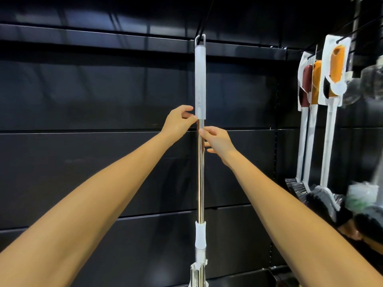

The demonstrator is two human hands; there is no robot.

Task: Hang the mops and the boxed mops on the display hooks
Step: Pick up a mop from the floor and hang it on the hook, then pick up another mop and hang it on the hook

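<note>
Centrally, mop (200,79) hangs upright by its top loop (200,38) on a black hook (207,15), against the dark panel (103,90). Left hand (178,121) pinches the pole just under the grey grip. Right hand (219,141) sits just below, thumb touching the pole, other fingers loose and spread. Carded brushes (331,79) hang on hooks well to the right, apart from the mop. Both forearms cross the lower view.

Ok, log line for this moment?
stage: mop loop over hook, hanging upright | left hand: fingers at grip's lower end | right hand: fingers on pole below | hold: unclear
</note>
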